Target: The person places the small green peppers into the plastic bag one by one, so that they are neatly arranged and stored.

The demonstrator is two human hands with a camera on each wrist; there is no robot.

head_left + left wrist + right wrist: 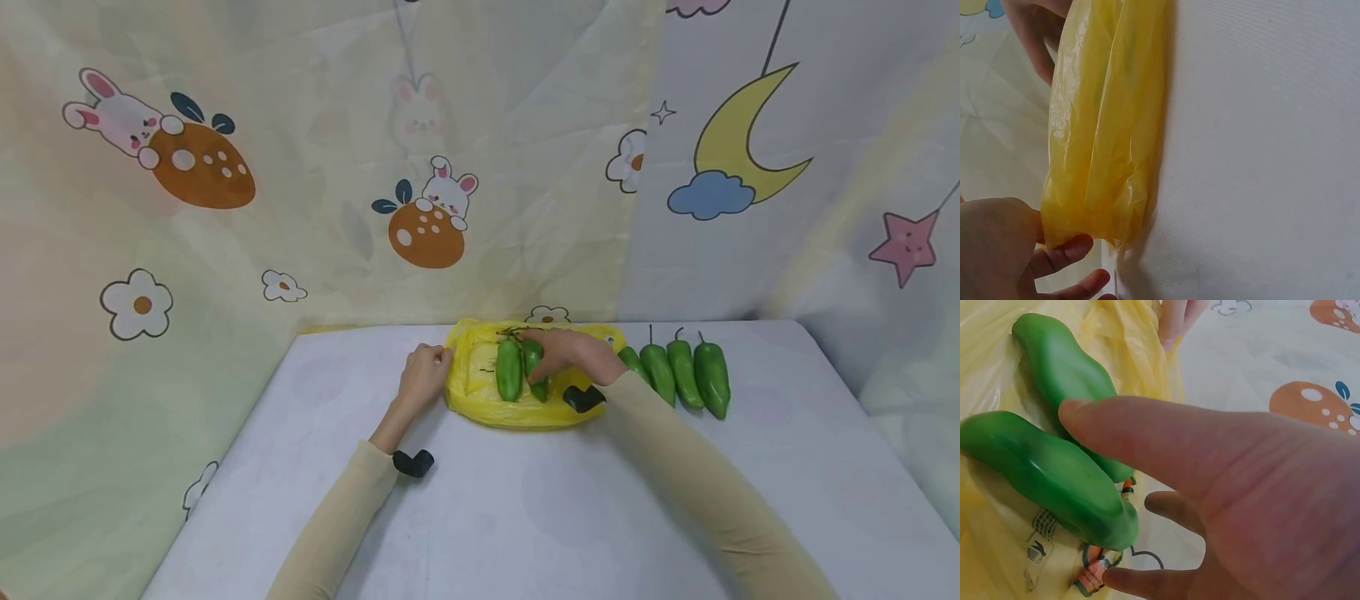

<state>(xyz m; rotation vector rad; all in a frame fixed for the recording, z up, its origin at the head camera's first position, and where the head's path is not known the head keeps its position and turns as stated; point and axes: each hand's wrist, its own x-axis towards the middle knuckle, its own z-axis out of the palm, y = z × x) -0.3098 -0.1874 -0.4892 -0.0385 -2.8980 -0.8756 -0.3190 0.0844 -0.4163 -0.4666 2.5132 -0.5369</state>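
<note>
Two green peppers [509, 371] on yellow bag [525, 416]; left fingers [1063, 255] pinching bag edge, right fingers [1154, 582] loosely spread beside peppers.

Curtained booth-like space, kind of room unclear, cartoon-printed fabric walls [525, 125], white tabletop [487, 508]

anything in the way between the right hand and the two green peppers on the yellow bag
Nothing visible: the right hand is over the two green peppers with no object in between. The yellow bag lies beneath them, and the left hand is at the bag's left edge, off to the side.
</note>
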